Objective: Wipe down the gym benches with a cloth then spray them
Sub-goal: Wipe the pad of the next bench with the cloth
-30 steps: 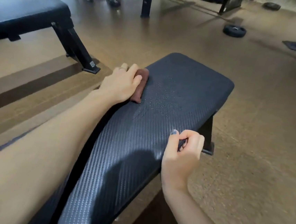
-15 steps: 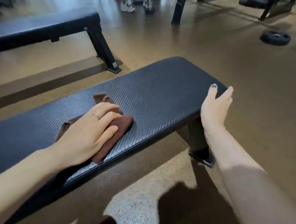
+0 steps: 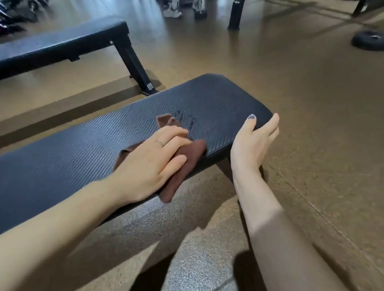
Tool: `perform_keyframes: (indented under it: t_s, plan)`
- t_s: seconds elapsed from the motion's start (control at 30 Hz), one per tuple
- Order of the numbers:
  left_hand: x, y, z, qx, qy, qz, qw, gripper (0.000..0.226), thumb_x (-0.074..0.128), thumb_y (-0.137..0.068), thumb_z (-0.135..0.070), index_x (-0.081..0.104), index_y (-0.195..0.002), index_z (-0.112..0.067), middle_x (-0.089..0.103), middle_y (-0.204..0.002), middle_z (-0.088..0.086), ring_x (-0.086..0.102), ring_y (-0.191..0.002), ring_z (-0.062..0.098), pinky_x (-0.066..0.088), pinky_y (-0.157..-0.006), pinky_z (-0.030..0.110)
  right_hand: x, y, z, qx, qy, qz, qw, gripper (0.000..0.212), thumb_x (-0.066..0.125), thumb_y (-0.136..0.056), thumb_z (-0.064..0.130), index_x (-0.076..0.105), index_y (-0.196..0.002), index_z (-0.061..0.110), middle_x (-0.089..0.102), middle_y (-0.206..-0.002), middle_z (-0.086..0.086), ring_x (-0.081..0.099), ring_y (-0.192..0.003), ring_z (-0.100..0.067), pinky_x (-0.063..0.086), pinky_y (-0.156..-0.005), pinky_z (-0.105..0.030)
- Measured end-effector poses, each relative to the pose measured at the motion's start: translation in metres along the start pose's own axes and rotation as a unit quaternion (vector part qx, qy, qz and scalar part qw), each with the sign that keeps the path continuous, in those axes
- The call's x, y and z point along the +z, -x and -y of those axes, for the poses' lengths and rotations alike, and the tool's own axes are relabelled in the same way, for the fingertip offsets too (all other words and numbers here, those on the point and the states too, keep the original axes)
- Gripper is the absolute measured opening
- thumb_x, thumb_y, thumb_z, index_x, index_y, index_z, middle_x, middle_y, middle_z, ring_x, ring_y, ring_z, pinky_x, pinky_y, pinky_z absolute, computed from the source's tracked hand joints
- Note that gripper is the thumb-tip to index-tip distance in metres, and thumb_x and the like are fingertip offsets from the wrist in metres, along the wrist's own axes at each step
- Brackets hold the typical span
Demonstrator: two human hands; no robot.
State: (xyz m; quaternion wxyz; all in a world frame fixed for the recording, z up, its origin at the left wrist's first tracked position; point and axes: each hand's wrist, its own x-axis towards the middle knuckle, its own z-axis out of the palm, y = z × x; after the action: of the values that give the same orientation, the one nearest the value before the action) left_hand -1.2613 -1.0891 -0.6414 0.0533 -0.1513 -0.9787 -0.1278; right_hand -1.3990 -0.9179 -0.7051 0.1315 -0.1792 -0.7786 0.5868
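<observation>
- L hand (image 3: pixel 154 165): flat, fingers straight, pressing brown cloth (image 3: pixel 184 165) onto near flat bench (image 3: pixel 68 157) pad, by its front edge.
- R hand (image 3: pixel 254 142): relaxed, apparently touching bench end corner; holds nothing.

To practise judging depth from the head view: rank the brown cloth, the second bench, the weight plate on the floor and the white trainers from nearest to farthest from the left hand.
1. Brown cloth: under the left hand, on the near bench.
2. Second bench: beyond, to the left.
3. White trainers and weight plate: both far off, trainers at top centre, plate at top right; too close to call.
</observation>
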Motion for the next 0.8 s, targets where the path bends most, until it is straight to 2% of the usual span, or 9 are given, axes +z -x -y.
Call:
perform_keyframes:
  t_s: [0.1, 0.2, 0.37, 0.47, 0.53, 0.67, 0.8]
  plan:
    - [-0.012, 0.055, 0.005, 0.011, -0.019, 0.029, 0.999, 0.046, 0.033, -0.108, -0.046, 0.053, -0.139, -0.018, 0.038, -0.155, -0.004, 0.031, -0.149, 0.014, 0.019, -0.124, 0.03, 0.003, -0.003, 0.001, 0.0, 0.0, -0.002, 1.0, 0.062, 0.038, -0.105, 0.044, 0.018, -0.159, 0.022, 0.025, -0.164, -0.005, 0.038, -0.146, -0.028, 0.045, -0.111, -0.051]
    - [-0.019, 0.067, 0.018, 0.019, -0.018, 0.049, 0.998, 0.046, 0.032, -0.108, -0.049, 0.051, -0.139, -0.02, 0.036, -0.157, -0.005, 0.029, -0.15, 0.015, 0.021, -0.124, 0.032, -0.002, -0.002, 0.0, 0.001, 0.011, 0.011, 1.0, 0.063, 0.038, -0.106, 0.045, 0.016, -0.16, 0.022, 0.022, -0.166, -0.003, 0.035, -0.148, -0.028, 0.043, -0.113, -0.05]
    - [-0.003, 0.003, 0.019, 0.067, -0.029, 0.017, 0.997, 0.043, 0.035, -0.108, -0.042, 0.054, -0.131, -0.013, 0.047, -0.143, 0.003, 0.036, -0.14, 0.018, 0.017, -0.123, 0.024, -0.011, 0.001, 0.003, -0.006, 0.023, 0.046, 0.999, 0.064, 0.036, -0.107, 0.045, 0.01, -0.162, 0.023, 0.014, -0.169, -0.001, 0.034, -0.149, -0.028, 0.042, -0.107, -0.04]
    - [0.006, -0.059, 0.02, 0.064, -0.007, 0.014, 0.998, 0.046, 0.033, -0.106, -0.042, 0.055, -0.13, -0.01, 0.051, -0.137, 0.007, 0.042, -0.132, 0.023, 0.025, -0.119, 0.036, -0.015, 0.0, 0.011, 0.001, 0.024, 0.058, 0.998, 0.063, 0.036, -0.109, 0.039, 0.009, -0.162, 0.019, 0.013, -0.169, -0.003, 0.036, -0.146, -0.029, 0.039, -0.097, -0.035]
    - [0.008, -0.082, 0.019, 0.056, -0.002, 0.013, 0.998, 0.046, 0.035, -0.106, -0.041, 0.055, -0.13, -0.007, 0.052, -0.137, 0.01, 0.042, -0.13, 0.025, 0.026, -0.117, 0.038, -0.017, 0.002, 0.013, 0.006, 0.038, 0.053, 0.998, 0.063, 0.036, -0.109, 0.038, 0.008, -0.162, 0.017, 0.012, -0.169, -0.006, 0.033, -0.149, -0.031, 0.038, -0.107, -0.04]
    - [-0.001, -0.046, 0.031, 0.08, 0.017, 0.011, 0.997, 0.039, 0.04, -0.107, -0.034, 0.055, -0.133, -0.009, 0.048, -0.146, 0.007, 0.039, -0.136, 0.018, 0.015, -0.118, 0.017, -0.001, 0.033, 0.013, 0.009, 0.069, 0.029, 0.997, 0.072, 0.039, -0.107, 0.041, -0.002, -0.163, 0.022, -0.001, -0.172, -0.008, 0.013, -0.157, -0.031, 0.026, -0.124, -0.046]
    - [-0.019, 0.019, 0.051, 0.079, 0.013, 0.03, 0.996, 0.042, 0.035, -0.108, -0.042, 0.053, -0.137, -0.017, 0.04, -0.152, -0.004, 0.033, -0.146, 0.012, 0.02, -0.123, 0.029, 0.016, 0.056, 0.006, -0.013, 0.014, -0.006, 1.0, 0.071, 0.038, -0.106, 0.042, -0.004, -0.162, 0.03, -0.006, -0.172, -0.001, 0.007, -0.158, -0.027, 0.023, -0.125, -0.045]
